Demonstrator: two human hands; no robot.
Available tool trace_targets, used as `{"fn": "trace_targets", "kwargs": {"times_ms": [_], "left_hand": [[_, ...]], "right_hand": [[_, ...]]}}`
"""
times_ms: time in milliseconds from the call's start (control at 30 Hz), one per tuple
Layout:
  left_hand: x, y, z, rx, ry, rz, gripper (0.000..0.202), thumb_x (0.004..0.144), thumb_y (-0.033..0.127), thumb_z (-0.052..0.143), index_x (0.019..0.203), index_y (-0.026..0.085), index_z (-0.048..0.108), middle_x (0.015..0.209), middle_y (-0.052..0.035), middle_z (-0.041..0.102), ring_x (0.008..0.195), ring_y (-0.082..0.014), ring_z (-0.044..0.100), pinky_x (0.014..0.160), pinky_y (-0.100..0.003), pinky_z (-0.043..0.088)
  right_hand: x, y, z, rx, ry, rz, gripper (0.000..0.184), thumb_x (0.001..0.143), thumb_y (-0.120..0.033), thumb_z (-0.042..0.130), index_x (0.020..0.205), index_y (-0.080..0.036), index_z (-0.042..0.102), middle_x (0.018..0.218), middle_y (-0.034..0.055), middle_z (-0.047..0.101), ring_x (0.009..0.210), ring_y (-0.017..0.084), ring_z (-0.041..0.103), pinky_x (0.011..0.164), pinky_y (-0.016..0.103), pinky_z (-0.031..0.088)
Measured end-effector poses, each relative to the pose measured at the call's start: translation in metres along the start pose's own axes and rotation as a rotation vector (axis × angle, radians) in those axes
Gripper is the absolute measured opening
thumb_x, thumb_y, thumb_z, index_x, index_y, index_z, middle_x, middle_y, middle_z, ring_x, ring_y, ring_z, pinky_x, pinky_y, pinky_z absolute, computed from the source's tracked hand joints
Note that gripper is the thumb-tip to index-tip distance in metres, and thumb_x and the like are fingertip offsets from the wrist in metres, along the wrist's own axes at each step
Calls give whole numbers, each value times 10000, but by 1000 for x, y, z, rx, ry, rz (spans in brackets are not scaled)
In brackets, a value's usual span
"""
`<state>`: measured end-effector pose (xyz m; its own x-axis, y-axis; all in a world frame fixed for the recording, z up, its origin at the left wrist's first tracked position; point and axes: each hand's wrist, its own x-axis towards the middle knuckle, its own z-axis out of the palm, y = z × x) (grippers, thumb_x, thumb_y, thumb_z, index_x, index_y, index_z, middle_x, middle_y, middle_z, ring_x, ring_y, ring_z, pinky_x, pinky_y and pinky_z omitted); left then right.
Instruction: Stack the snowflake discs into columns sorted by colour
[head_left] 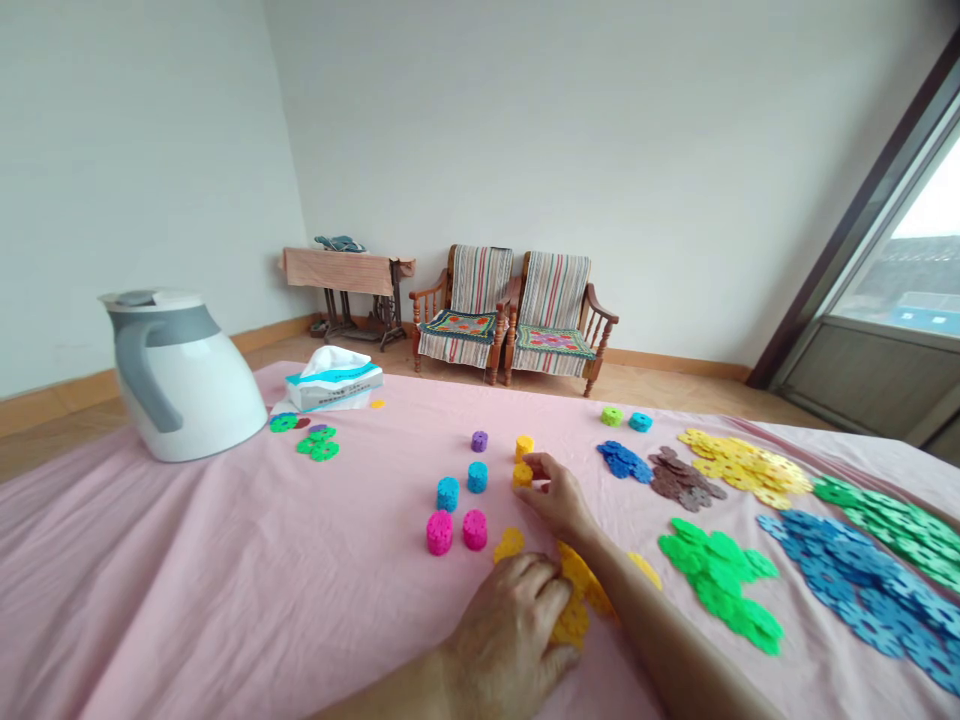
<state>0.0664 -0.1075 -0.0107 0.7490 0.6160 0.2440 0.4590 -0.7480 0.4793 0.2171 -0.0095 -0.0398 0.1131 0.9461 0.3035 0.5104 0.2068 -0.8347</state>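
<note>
My right hand [556, 497] is closed in a pinch, thumb and fingers around a short yellow stack of snowflake discs [522, 477] on the cloth. Just behind it stands another yellow stack [524, 447]. My left hand [517, 625] rests palm down with curled fingers at the near left of a loose pile of yellow discs [576, 575]; its fingertips are hidden. My right forearm covers part of that pile. To the left stand two pink stacks [439, 533], two light-blue stacks [448, 493] and a small purple stack [480, 441].
Loose disc piles lie at the right: bright green [724, 575], blue [870, 575], brown [682, 480], yellow [746, 463] and dark blue [624, 461]. A white-grey jug [199, 385] and a tissue box [335, 385] stand at the left on the pink cloth [300, 570].
</note>
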Motion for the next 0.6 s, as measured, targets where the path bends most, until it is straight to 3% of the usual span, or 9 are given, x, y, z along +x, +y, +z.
{"fn": "trace_targets", "kwargs": {"times_ms": [600], "left_hand": [[1,0,-1,-3,-9,2,404,765,263,656,1142,189,530,1141,-43,563,1097,-205,461,1017,-307,316]], "right_hand": [[1,0,-3,3,22,15,358,666,-211,569,1020,-159,567,967,75,675,836,179,632,679,294,500]]}}
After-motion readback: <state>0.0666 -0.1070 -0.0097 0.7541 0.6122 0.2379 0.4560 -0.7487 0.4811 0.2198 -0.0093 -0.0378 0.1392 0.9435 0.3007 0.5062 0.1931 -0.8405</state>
